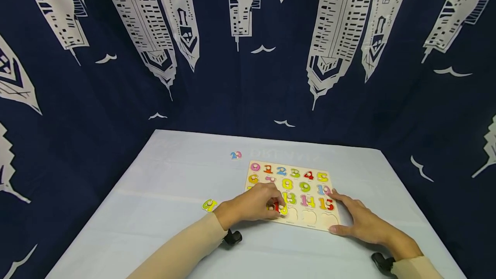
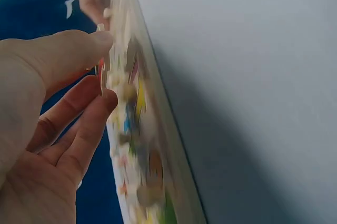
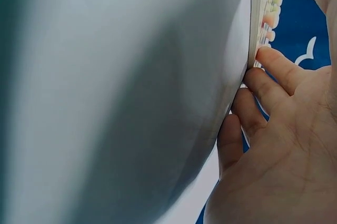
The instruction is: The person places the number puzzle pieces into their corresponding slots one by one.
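A wooden number puzzle board [image 1: 279,224] lies on the table with colourful knobbed number pieces in its upper rows. Along its near row, several shaped recesses show bare wood. My left hand [image 1: 255,201] pinches a red and yellow number piece [image 1: 284,210] between thumb and fingers over the near row. The left wrist view shows this number piece [image 2: 102,71] edge-on, just off the board; its full number is hard to read. My right hand [image 1: 362,221] rests at the board's near right corner, fingers spread along the right edge and thumb at the near edge.
A yellow-green number piece [image 1: 209,205] lies left of the board, beside my left wrist. Farther back is a blue and pink 20 piece [image 1: 236,155]. The white table [image 1: 155,175] meets a navy curtain [image 1: 232,89] with a white building print at its far edge.
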Tool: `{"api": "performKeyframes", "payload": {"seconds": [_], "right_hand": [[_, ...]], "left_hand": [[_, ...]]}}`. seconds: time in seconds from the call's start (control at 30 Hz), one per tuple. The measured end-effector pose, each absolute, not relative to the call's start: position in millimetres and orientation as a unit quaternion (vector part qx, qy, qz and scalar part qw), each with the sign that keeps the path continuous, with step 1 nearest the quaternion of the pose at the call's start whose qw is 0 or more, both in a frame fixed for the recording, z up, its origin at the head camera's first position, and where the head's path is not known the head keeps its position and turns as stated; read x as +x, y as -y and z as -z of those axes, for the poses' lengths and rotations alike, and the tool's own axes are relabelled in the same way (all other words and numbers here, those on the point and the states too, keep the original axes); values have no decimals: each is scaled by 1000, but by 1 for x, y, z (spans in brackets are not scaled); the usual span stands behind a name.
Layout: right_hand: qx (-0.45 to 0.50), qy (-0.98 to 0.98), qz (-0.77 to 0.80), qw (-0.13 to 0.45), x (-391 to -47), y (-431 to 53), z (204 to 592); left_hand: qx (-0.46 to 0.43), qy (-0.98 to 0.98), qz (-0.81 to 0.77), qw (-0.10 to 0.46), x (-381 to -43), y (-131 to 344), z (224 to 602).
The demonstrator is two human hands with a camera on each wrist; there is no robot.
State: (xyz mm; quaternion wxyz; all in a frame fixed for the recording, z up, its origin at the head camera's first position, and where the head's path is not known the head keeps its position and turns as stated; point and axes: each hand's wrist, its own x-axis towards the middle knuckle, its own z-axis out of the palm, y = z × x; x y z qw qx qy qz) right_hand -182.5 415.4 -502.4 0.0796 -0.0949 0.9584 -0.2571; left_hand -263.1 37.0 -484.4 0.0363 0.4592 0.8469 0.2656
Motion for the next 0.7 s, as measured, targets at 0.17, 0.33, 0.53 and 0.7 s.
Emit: {"api": "performKeyframes", "payload": {"seconds": [0.17,0.33,0.53,0.7], "right_hand": [[-93,-958,258,83,-183,-414,501],[-91,-960,251,85,-184,-412,499],[-91,-959,254,85,-183,-412,500],[-90,-959,255,87,-183,-414,502]], "left_hand": [[476,-840,-255,52,-264,-55,490],[490,-837,-237,51,-264,-63,491],[491,-841,-219,53,-263,-63,493],[493,-842,-215,47,-261,-62,495]]}}
